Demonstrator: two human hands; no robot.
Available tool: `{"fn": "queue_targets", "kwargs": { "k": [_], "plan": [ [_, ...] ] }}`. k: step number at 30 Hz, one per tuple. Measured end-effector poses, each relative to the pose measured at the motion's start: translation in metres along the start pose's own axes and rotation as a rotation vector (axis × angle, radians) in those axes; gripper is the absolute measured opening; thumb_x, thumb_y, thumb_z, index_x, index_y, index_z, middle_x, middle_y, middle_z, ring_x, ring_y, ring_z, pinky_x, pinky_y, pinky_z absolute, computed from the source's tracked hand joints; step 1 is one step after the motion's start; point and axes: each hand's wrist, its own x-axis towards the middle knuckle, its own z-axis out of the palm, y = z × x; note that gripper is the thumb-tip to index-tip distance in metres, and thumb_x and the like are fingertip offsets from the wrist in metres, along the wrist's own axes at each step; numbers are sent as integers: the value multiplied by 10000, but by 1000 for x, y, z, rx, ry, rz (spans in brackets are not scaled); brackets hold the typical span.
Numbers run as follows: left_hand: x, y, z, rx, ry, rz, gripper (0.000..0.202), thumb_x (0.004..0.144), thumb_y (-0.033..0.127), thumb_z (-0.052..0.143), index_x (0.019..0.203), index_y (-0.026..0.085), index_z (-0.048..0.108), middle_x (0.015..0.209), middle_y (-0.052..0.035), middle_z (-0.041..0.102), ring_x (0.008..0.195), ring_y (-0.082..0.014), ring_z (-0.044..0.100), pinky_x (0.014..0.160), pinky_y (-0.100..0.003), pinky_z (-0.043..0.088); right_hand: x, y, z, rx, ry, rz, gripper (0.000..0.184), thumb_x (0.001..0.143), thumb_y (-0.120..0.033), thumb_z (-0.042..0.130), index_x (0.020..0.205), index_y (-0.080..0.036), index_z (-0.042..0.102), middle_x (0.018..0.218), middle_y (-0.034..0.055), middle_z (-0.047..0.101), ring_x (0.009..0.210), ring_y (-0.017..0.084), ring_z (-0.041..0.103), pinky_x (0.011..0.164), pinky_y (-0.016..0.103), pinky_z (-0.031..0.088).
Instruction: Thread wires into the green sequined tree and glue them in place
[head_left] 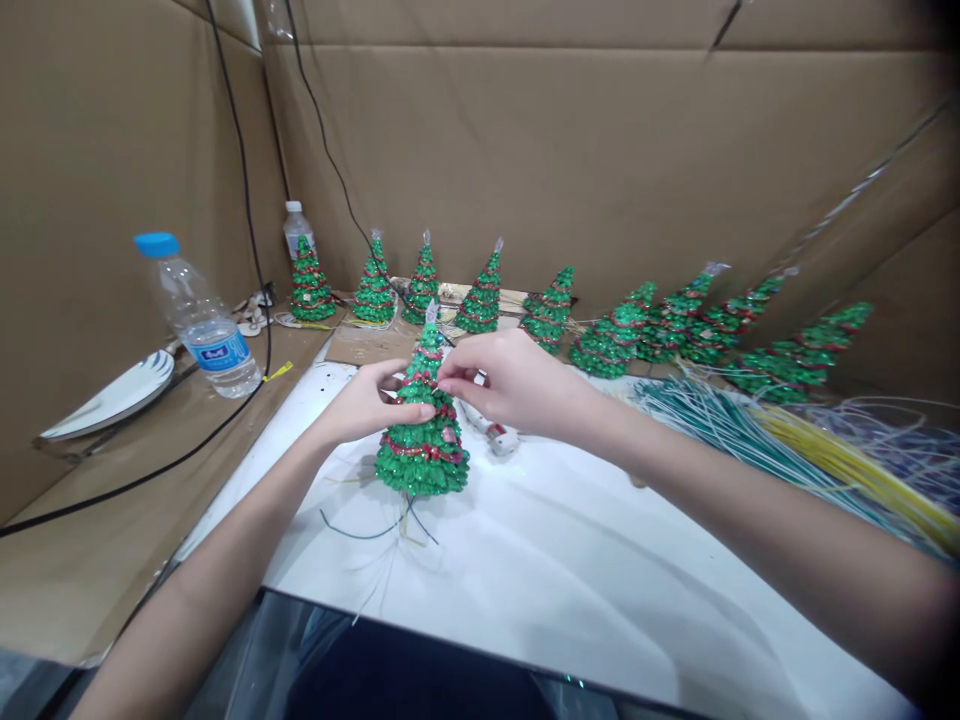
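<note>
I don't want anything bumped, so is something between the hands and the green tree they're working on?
Nothing visible is in the way. The left hand holds the green tree from its left side, and the right hand has its fingertips right by it.

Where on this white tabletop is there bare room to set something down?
The widest free patch of the white tabletop lies between the green glittery cone-shaped tree in the left hand, the bare right forearm and the near edge. Crowded: the tree's base, with thin loose wires; the back, with similar trees; the right, with teal and yellow strands.
</note>
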Motion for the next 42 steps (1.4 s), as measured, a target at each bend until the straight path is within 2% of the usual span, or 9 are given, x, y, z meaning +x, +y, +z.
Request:
{"fn": "queue_targets", "kwargs": {
  "k": [4, 10, 15, 22, 30, 33, 37, 42],
  "plan": [
    [0, 1, 0, -2, -8, -13, 527, 674, 405, 809, 1125, 162, 680, 1035, -78, 737, 864, -226, 667, 729, -296, 537, 3, -1, 4, -24, -3, 34, 211, 863, -165, 545, 737, -131, 711, 681, 44, 667, 609, 108, 543, 629, 254, 363],
    [1, 0, -1, 17, -44, -2, 551, 651, 357, 826, 1140, 158, 667, 1080, -79, 721, 903, -218, 649, 754, -300, 530, 5, -4, 15, -131, 19, 63, 194, 838, -164, 567, 703, -134, 704, 671, 60, 675, 607, 130, 549, 603, 268, 350],
    [1, 0, -1, 87, 13, -31, 603, 643, 402, 823, 1152, 130, 649, 1109, -104, 692, 922, -225, 631, 736, -305, 522, 4, -1, 13, 74, 64, 104, 114, 805, -159, 616, 743, -139, 709, 697, 37, 698, 638, 117, 603, 635, 243, 412],
    [1, 1, -1, 43, -27, -7, 573, 671, 443, 805, 1137, 147, 654, 1030, -78, 713, 904, -212, 640, 752, -305, 534, 3, 4, 14, 161, 78, 71, 132, 810, -147, 597, 720, -141, 694, 691, 27, 695, 638, 110, 606, 648, 240, 431],
    [1, 0, -1, 54, -26, 12, 524, 674, 414, 804, 1105, 149, 667, 992, -68, 710, 857, -196, 633, 714, -281, 539, 1, -5, 24, -60, 72, 52, 171, 789, -86, 522, 665, -136, 629, 629, 26, 633, 581, 109, 539, 590, 240, 374],
    [1, 0, -1, 77, -20, 19, 475, 681, 404, 795, 1061, 144, 675, 937, -53, 700, 821, -184, 619, 687, -266, 531, 1, -14, 21, -204, 15, 77, 192, 846, -98, 487, 725, -119, 635, 712, 58, 644, 619, 125, 530, 614, 262, 364],
    [1, 2, 0, 86, -23, 16, 492, 663, 355, 803, 1092, 153, 671, 959, -45, 685, 810, -171, 597, 681, -255, 520, -1, -22, 15, -299, -78, 91, 175, 887, -117, 477, 824, -106, 640, 833, 90, 657, 700, 150, 570, 645, 278, 364],
    [1, 3, 0, 75, -25, 6, 487, 667, 353, 798, 1088, 151, 658, 947, -45, 670, 811, -169, 584, 674, -257, 512, -2, -23, 15, -382, -106, 84, 205, 923, -128, 429, 910, -102, 632, 918, 109, 655, 811, 197, 616, 661, 301, 351]
  ]
}}
